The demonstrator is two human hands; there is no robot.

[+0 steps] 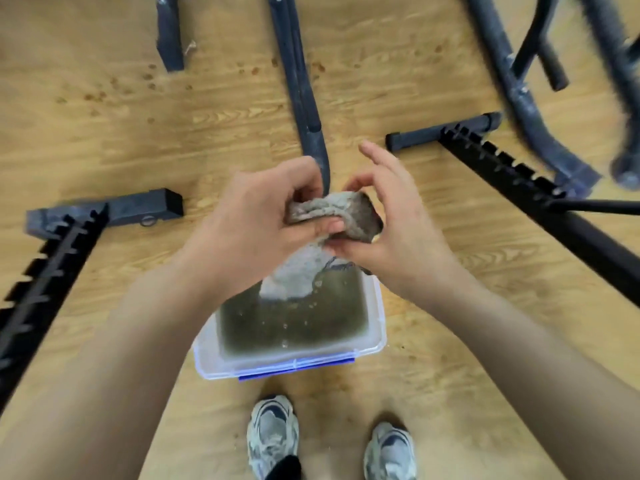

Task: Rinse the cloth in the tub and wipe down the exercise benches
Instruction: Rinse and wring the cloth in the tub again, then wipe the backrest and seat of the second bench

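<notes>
**Wet cloth held over the tub**

Both hands hold the grey cloth above the far end of the tub. Its loose tail hangs down towards the murky water. The left hand is clamped round the bunched upper part. The right hand pinches the other end with thumb and curled fingers, its outer fingers spread.

The cloth looks soaked, so it is likely limp, heavy for its size and dripping. It is best gathered into a tight wad and squeezed over the water.

The tub sits on the wooden floor just ahead of the shoes. Dark notched bench frames lie on the left and right. A curved bar runs close behind the hands. Open floor lies between them.
</notes>
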